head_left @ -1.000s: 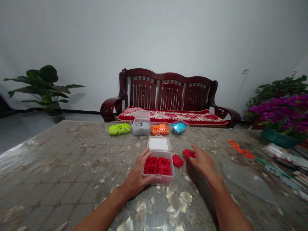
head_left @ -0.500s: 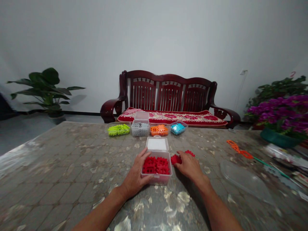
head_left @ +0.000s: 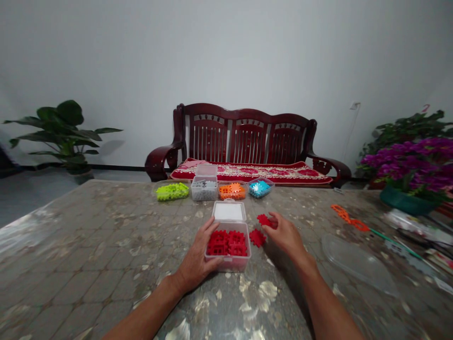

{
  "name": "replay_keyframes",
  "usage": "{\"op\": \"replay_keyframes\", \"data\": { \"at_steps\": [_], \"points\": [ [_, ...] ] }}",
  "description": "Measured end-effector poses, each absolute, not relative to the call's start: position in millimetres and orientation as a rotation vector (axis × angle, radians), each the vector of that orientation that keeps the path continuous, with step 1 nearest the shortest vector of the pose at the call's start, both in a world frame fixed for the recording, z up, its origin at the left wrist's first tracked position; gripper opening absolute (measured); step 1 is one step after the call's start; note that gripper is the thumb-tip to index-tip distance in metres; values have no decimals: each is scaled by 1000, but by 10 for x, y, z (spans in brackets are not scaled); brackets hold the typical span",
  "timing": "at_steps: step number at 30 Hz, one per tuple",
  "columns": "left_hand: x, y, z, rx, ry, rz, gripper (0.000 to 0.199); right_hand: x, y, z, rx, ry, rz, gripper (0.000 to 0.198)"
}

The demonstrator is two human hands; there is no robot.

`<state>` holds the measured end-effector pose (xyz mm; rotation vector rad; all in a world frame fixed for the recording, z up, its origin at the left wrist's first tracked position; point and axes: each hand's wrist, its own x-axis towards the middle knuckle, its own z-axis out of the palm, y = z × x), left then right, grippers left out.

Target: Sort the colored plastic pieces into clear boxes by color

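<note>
A clear plastic box (head_left: 228, 265) with its lid (head_left: 229, 211) folded back stands before me, filled with red toothed building pieces (head_left: 227, 242). My left hand (head_left: 198, 257) grips the box's left side, thumb at the front and fingers along the far left edge. Just right of the box, a loose red piece (head_left: 257, 238) lies on the table. My right hand (head_left: 285, 233) pinches another red toothed piece (head_left: 264, 220) between thumb and fingers, beyond the loose one; the fingers partly cover it.
Behind the box stand containers of yellow-green pieces (head_left: 172, 191), grey pieces (head_left: 204, 189), orange pieces (head_left: 232, 191) and blue pieces (head_left: 260, 188). To the right lie a clear lid (head_left: 359, 264), linked orange pieces (head_left: 350, 219) and a flower pot (head_left: 406, 200). A wooden bench (head_left: 247, 137) is beyond the table.
My right hand has moved slightly right and up from the near red piece, uncovering it, and now has the farther red piece in its fingers. My left hand stays on the box.
</note>
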<state>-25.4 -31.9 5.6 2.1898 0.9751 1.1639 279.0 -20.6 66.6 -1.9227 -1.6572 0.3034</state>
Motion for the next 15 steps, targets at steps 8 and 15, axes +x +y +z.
{"op": "replay_keyframes", "data": {
  "at_steps": [8,15],
  "points": [
    [-228,-312,39,2177,958,1190,91,2305,-390,1041,-1301,-1914,557,61],
    [-208,-331,6,2130,975,1168,97,1901,-318,1057,-1223,-2283,380,57]
  ]
}}
